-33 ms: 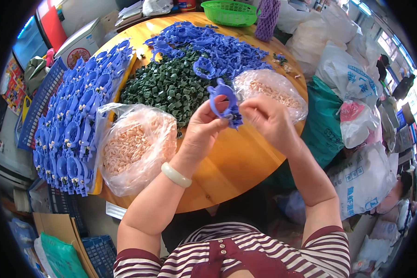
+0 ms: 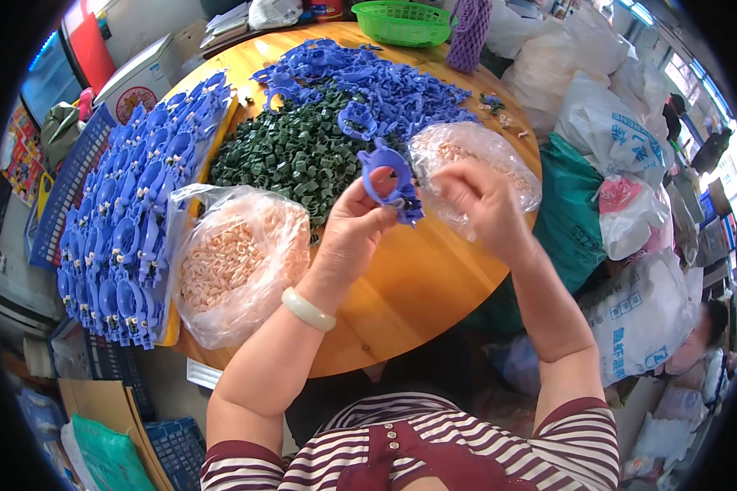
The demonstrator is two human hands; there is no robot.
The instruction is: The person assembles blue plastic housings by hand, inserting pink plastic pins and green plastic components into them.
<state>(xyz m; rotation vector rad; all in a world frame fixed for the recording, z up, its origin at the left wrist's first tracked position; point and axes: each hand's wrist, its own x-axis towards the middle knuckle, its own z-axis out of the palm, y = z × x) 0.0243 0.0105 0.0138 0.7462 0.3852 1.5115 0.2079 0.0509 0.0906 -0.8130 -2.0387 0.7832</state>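
My left hand grips a blue plastic ring-shaped piece with small ears on top, held upright over the table between thumb and fingers. Small dark bits show at the lower end of the piece. My right hand hovers just to the right with its fingers curled in. Whatever its fingertips hold, if anything, is too small to make out. Behind that hand lies a clear plastic bag of small peach-coloured parts. Beyond my left hand spreads a heap of dark green small plastic parts.
A larger open bag of peach parts sits at the table's left. Rows of blue pieces cover a yellow-edged board beside it. Loose blue parts are heaped at the back, near a green basket. White sacks crowd the right side.
My right hand has drawn a little to the right, away from the blue piece. My left hand keeps hold of the piece, which has shifted slightly left in the picture.
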